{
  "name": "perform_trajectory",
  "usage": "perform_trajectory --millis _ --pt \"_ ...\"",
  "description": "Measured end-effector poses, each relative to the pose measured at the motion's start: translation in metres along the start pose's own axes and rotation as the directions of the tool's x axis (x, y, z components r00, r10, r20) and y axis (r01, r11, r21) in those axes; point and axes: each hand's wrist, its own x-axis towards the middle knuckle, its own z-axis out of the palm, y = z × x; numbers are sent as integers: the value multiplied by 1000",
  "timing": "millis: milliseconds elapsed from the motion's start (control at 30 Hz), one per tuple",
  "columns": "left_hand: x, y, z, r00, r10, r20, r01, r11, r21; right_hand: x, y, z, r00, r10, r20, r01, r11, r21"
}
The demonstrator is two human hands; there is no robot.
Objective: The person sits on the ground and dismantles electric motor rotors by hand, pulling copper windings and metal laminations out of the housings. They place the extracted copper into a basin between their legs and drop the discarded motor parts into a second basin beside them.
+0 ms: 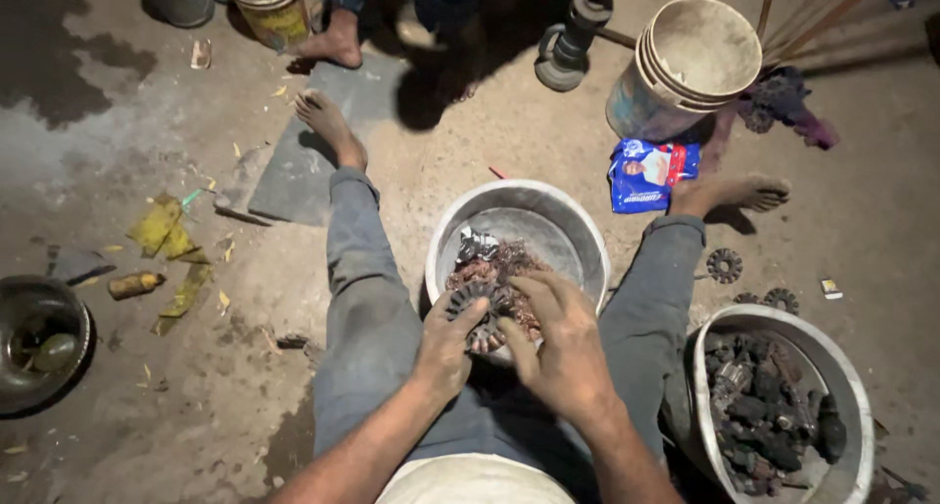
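Gripping toothed gear [477,313] between left hand [446,352] and right hand [563,342]; cleaned gears [727,265] right, grimy parts [774,406] apparently waiting.

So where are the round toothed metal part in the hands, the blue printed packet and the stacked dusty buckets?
Round toothed metal part [477,303], head view, its upper toothed rim.
Blue printed packet [653,174], head view, its middle.
Stacked dusty buckets [646,107], head view, outer side wall.

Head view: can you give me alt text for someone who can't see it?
Seated on a dirt floor, a person's left hand and right hand grip a dark toothed gear over a metal basin of rusty parts between their legs. Another basin of blackened parts sits to the right.
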Motion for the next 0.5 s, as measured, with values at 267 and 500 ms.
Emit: perform_trajectory --millis 267,500 --pt "9 7 11 998 -61 1 61 998 14 -36 73 46 995 99 14 -100 974 201" --pt "10 0 5 998 -55 -10 54 997 -50 -41 69 46 995 84 48 -92 975 201"
